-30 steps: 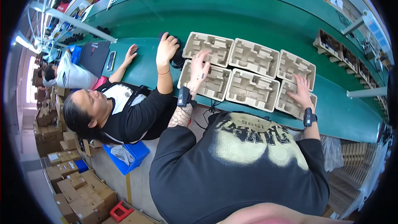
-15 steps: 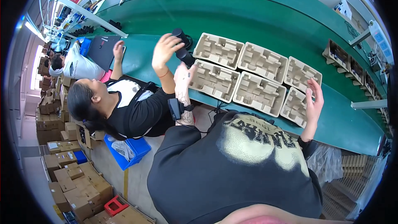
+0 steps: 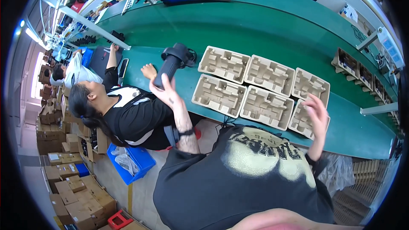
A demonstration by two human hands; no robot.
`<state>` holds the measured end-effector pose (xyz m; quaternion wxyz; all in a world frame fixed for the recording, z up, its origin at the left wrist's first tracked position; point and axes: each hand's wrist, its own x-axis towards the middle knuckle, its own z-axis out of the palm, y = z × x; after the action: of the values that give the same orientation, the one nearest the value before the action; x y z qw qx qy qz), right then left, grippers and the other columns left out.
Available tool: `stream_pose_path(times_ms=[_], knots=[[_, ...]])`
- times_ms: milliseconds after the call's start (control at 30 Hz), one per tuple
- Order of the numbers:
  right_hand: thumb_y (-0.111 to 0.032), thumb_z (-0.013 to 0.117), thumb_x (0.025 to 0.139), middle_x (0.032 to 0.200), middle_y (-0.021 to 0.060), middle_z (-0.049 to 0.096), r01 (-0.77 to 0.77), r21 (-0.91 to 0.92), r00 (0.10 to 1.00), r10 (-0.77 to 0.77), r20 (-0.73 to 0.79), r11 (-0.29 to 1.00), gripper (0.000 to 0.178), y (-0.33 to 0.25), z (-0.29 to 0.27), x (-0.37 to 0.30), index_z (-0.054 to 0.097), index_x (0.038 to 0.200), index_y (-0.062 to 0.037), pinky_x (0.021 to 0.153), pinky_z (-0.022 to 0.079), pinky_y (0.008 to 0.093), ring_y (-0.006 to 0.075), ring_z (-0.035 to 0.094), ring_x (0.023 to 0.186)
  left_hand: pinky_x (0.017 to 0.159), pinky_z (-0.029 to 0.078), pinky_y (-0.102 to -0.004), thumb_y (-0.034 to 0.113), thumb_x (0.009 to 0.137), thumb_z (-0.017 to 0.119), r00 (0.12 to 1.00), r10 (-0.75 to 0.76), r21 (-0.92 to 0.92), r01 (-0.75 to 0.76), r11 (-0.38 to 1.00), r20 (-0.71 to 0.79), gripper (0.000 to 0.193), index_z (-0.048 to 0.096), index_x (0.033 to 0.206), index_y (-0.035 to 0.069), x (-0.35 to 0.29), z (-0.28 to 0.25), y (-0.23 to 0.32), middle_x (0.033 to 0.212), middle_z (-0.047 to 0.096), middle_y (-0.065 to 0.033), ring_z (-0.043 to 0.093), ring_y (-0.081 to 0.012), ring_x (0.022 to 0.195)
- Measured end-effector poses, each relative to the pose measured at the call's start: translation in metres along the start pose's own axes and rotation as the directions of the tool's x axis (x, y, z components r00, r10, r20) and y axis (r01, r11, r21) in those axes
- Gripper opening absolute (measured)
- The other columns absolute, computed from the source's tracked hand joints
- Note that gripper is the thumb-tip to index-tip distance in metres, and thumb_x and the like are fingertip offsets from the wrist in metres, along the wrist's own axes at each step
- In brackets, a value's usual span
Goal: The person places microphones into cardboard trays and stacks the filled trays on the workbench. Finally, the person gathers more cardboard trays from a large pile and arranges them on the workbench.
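Note:
My left hand is closed around the lower end of a black cylindrical handle, held tilted above the green bench. A wider round black part tops the handle. Close behind it is another black ringed piece; whether the two are joined I cannot tell. Over the near right moulded tray hovers my right hand, empty, its fingers apart. More beige pulp trays stand in two rows on the bench, with shaped hollows inside.
At my left sits a co-worker, one hand near the black handle. A phone lies beyond it. Small bins line the right side. A blue crate and cardboard boxes stand on the floor at left.
My left hand has moved left with the black handle, away from the trays. The co-worker's near hand has drawn back from it to the left. My right hand stays over the right trays.

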<state>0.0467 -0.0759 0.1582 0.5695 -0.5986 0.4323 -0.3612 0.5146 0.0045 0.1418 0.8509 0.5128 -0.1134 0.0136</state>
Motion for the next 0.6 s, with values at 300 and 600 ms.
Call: stream_pose_path(times_ms=[300,600], knots=[[-0.032,0.084,0.062,0.138,0.0167,0.042,0.531,0.256,0.322,-0.472,0.821,0.808,0.090,0.001,0.186,0.080,0.040,0.136,-0.0071,0.107,0.031,0.0400,0.0294,0.040,0.128,0.059,0.056,-0.0349,0.040,0.091,0.058,0.016,-0.711,0.330,0.878,0.347,0.703,0.044,0.055,0.118,0.005,-0.149,-0.050,-0.013,0.097,0.065,-0.0085,0.064,-0.0224,0.072],[-0.028,0.075,0.073,0.115,0.0175,0.056,0.527,-0.477,0.849,-0.411,0.332,0.703,0.079,0.000,0.229,0.182,0.036,0.141,-0.0171,0.081,0.049,0.0393,0.0292,0.057,0.104,0.060,0.053,-0.0292,0.041,0.093,0.049,0.367,-0.855,0.439,0.742,0.507,0.367,0.043,0.053,0.119,0.007,-0.063,-0.053,-0.028,0.083,0.065,-0.0084,0.064,-0.0171,0.066]])
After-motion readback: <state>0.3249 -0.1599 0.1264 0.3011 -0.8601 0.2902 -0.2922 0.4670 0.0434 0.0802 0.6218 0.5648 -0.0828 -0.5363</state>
